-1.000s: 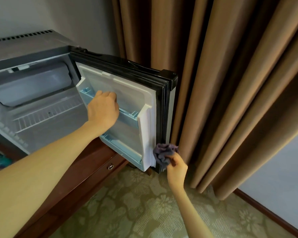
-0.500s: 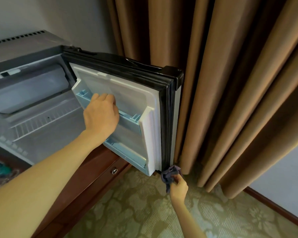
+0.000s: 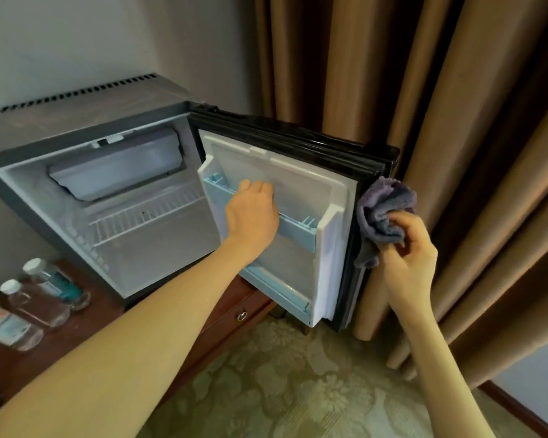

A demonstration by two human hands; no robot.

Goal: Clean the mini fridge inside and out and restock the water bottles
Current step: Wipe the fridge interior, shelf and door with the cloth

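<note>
Soft, even indoor light, with wide-angle bending at the edges.

The pale wall (image 3: 76,36) and the white inside of the mini fridge (image 3: 146,235) are brightest; no hard shadows, only dark folds in the curtain (image 3: 456,121) and dimness behind the door (image 3: 298,197). A faint sheen lies on the door's black top edge. The near forearms and the water bottles (image 3: 35,298) at the left edge look soft and stretched; straight lines bow outward.

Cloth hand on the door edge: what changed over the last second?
The right hand carried the purple cloth up the fridge door's outer edge, from the bottom corner to near the top. Nothing was taken or let go. The left hand kept its grip on the upper door shelf; the door stayed open.
</note>
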